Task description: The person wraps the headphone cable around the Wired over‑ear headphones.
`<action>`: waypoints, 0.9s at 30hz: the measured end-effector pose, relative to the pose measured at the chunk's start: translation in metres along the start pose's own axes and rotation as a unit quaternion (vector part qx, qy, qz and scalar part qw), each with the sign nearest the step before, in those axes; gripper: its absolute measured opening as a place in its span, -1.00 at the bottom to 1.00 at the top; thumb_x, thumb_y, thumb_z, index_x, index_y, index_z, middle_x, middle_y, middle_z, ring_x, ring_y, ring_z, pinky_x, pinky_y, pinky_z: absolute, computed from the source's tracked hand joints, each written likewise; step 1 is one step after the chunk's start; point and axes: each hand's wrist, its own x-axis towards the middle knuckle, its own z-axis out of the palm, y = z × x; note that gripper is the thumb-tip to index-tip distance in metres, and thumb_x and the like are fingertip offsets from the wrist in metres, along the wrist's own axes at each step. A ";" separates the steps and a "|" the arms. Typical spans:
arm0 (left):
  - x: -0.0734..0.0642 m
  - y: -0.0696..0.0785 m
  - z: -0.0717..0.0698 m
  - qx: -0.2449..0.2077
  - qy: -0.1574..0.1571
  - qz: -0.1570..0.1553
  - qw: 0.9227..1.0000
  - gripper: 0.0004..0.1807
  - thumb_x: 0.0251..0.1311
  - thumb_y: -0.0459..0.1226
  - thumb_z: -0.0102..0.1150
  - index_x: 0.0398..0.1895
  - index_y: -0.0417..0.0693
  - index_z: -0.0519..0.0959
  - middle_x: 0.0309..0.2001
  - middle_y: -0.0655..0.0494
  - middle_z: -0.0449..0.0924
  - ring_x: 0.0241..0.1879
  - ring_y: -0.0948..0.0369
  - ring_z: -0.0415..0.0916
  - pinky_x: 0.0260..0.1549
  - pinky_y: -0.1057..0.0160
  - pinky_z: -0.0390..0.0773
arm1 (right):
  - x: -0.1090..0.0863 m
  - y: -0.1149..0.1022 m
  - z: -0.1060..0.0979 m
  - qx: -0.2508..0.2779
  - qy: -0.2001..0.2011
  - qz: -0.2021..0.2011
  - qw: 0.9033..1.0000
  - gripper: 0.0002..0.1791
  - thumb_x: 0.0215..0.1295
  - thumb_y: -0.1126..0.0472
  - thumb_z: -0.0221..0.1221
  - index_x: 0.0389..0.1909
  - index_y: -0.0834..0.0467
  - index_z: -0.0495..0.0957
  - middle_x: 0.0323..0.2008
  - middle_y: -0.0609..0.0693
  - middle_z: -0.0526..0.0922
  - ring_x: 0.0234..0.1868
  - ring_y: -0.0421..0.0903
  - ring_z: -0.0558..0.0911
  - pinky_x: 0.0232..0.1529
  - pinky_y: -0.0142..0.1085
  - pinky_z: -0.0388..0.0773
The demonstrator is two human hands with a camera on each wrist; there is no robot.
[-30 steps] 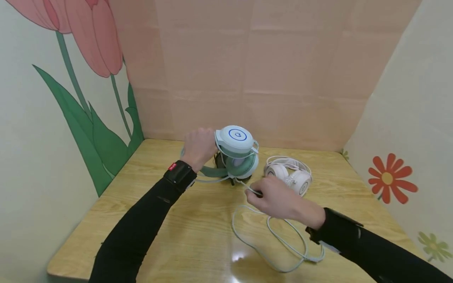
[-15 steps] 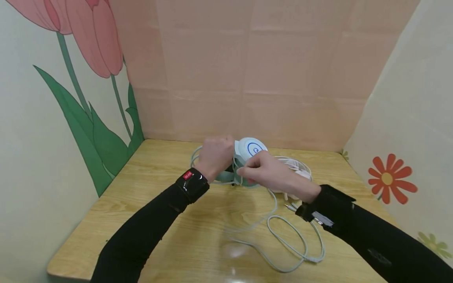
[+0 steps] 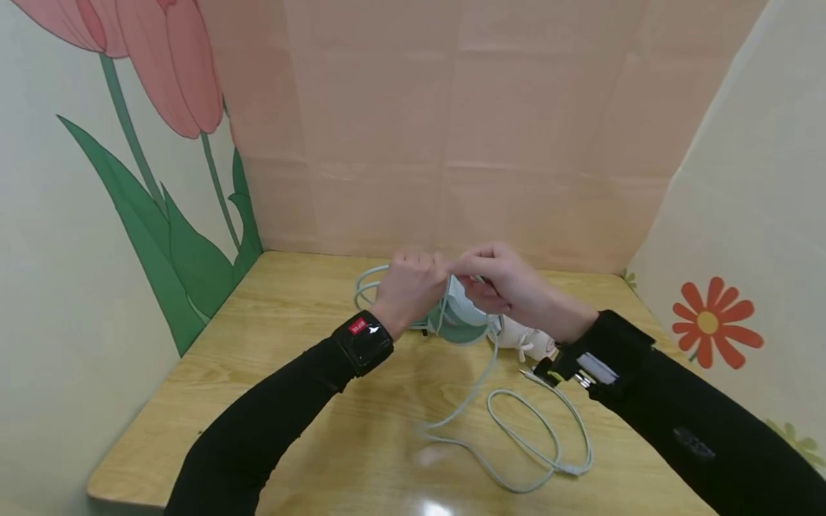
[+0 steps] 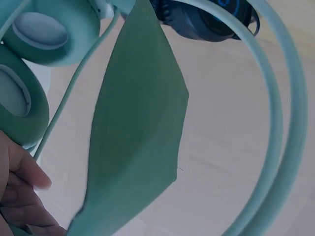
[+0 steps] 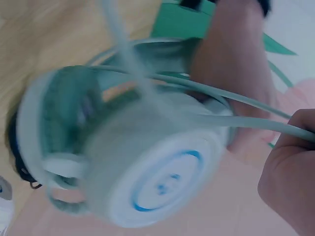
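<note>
Pale green over-ear headphones (image 3: 466,322) are held above the table by my left hand (image 3: 411,287), which grips them near an ear cup. In the left wrist view their flat inner band (image 4: 135,118) and two thin outer hoops (image 4: 275,123) show, with the ear cups at upper left. My right hand (image 3: 513,290), close beside the left, pinches the headphones' cable (image 5: 246,123). A white ear cup with a blue ring (image 5: 162,182) faces the right wrist camera. The cable also hangs down and lies looped on the table, its plug end (image 3: 525,374) near the right wrist.
White headphones (image 3: 532,340) lie on the wooden table (image 3: 310,430) behind my right hand, partly hidden. Dark blue headphones (image 4: 206,19) are behind the green pair. A pinkish sheet (image 3: 445,129) covers the back wall.
My left hand and the green headphones have moved right. The right hand has lifted the cable from in front of the headphones up beside the left hand, uncovering its plug end.
</note>
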 end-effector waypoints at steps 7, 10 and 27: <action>-0.003 0.002 0.000 -0.005 -0.005 0.020 1.000 -0.66 0.28 -0.40 -0.06 -0.66 0.09 0.36 -0.70 0.27 0.22 -0.70 0.33 0.23 -0.65 0.32 0.25 | -0.005 -0.021 -0.012 0.013 -0.038 -0.057 0.998 -0.63 0.44 0.36 -0.10 -0.62 0.17 0.42 -0.73 -0.09 0.09 -0.79 -0.17 0.00 -0.76 -0.28 -0.15; -0.003 0.001 -0.002 -0.007 -0.016 0.036 0.999 -0.68 0.29 -0.39 -0.05 -0.64 0.08 0.38 -0.69 0.26 0.24 -0.69 0.32 0.23 -0.64 0.33 0.22 | -0.006 -0.030 -0.020 -0.013 -0.050 -0.060 0.997 -0.64 0.46 0.37 -0.10 -0.54 0.20 0.51 -0.71 -0.07 0.08 -0.77 -0.14 0.00 -0.74 -0.26 -0.16; -0.014 0.003 -0.001 -0.035 0.084 0.089 0.992 -0.63 0.29 -0.37 0.05 -0.69 0.08 0.32 -0.68 0.23 0.10 -0.70 0.29 0.17 -0.65 0.32 0.26 | 0.015 -0.031 -0.050 -0.583 0.104 -0.112 0.798 -0.81 0.48 0.25 0.14 -0.32 0.17 0.67 -0.40 0.01 0.69 -0.45 -0.07 0.53 -0.30 -0.13 0.45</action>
